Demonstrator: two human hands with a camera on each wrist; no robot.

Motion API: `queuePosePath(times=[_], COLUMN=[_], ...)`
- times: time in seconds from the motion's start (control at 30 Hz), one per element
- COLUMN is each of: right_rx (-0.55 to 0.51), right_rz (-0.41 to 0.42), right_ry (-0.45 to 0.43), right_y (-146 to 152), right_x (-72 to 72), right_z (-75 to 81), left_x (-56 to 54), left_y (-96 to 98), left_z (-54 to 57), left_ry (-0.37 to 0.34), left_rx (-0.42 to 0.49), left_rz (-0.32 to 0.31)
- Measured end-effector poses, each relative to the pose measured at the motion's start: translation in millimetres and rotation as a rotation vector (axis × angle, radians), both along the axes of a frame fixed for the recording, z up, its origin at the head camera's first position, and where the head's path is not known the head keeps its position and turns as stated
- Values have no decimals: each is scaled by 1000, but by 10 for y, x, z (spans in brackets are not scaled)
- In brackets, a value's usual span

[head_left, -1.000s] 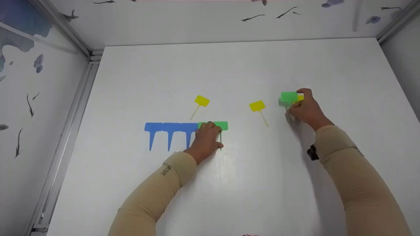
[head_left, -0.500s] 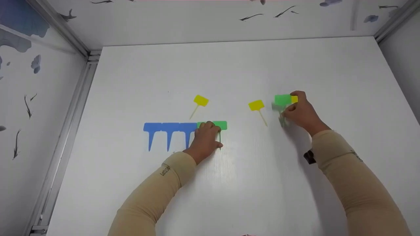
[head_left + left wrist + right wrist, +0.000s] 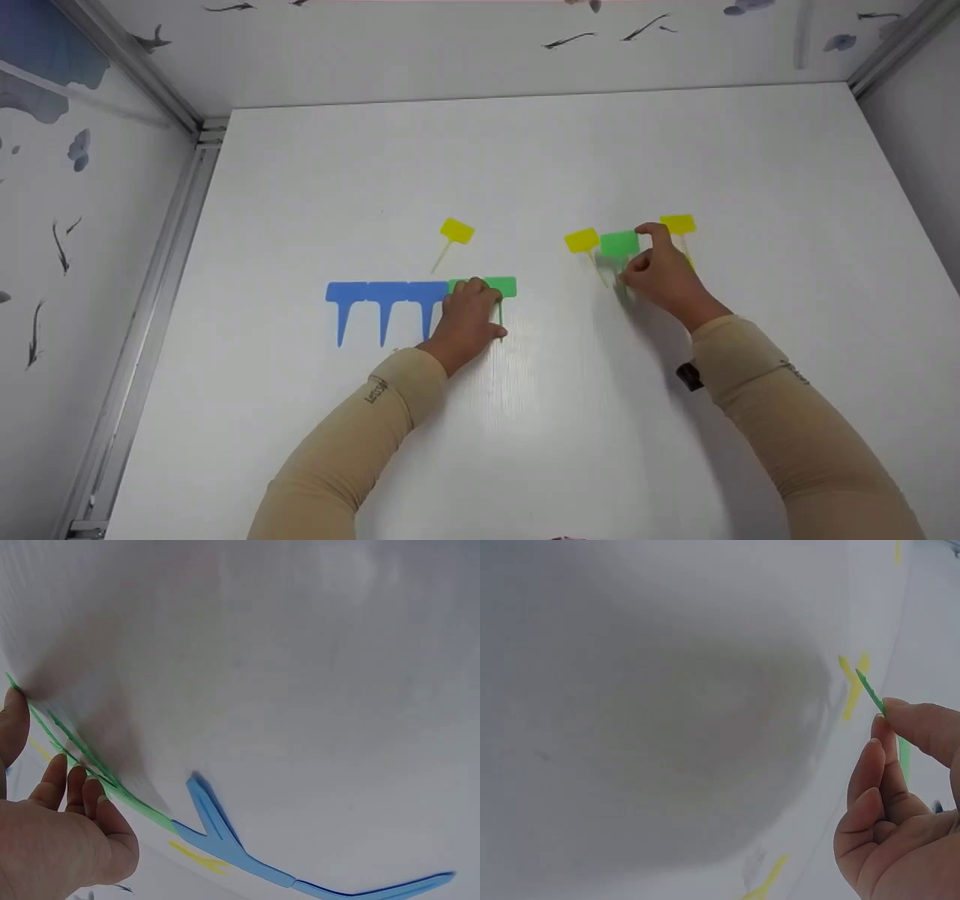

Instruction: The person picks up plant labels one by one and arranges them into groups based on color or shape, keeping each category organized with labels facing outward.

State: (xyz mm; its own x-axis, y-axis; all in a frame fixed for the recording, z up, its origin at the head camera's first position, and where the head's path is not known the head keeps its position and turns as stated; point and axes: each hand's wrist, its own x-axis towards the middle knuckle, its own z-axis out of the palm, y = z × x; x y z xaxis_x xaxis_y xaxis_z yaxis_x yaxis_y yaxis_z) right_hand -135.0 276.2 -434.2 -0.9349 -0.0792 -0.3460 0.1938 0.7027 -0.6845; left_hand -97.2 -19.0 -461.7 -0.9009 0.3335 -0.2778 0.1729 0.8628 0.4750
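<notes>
My right hand pinches a green plant label by its thin stem, raised above the table. A fingertip is at the head's right corner. In the right wrist view, thumb and fingertips hold the green stem. My left hand rests over green plant labels, partly hiding them; in the left wrist view its fingertips touch them, thumb near a stem tip. To their left lie blue T-shaped plant labels, heads edge to edge in one row.
Yellow plant labels lie loose on the white table: one behind the row, another left of the held label, a third behind my right hand. Printed walls and metal rails border the table.
My right hand has carried the green label leftward and slightly toward me, uncovering the yellow label behind it. My left hand stays in place on the row.
</notes>
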Motion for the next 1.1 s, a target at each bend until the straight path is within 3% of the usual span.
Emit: queuePosePath(times=[0.4, 1.1], right_rx=[3, 17], right_rz=[33, 39], right_ry=[27, -19], right_y=[-190, -435], right_x=[134, 200], right_z=[-6, -2], left_x=[-4, -5], left_y=[-3, 0], left_z=[-3, -7], left_ry=[-5, -7], left_rx=[7, 27], left_rz=[6, 7])
